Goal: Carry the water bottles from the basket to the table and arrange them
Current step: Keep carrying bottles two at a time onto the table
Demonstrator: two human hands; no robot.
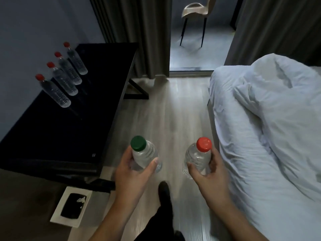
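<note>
My left hand point(132, 174) grips a clear water bottle with a green cap point(145, 153), held upright above the floor. My right hand point(208, 173) grips a clear bottle with a red cap point(198, 157), also upright. Both bottles hang over the wooden floor between the table and the bed. On the black table point(73, 122) at the left, several red-capped bottles point(66, 79) stand in a row near the wall. The basket is not in view.
A bed with a white duvet point(269, 127) fills the right side. A white tissue box point(73, 206) sits at the lower left beside the table. Grey curtains point(135, 32) frame a doorway with a chair point(196, 16) beyond. My foot point(164, 190) is on the floor.
</note>
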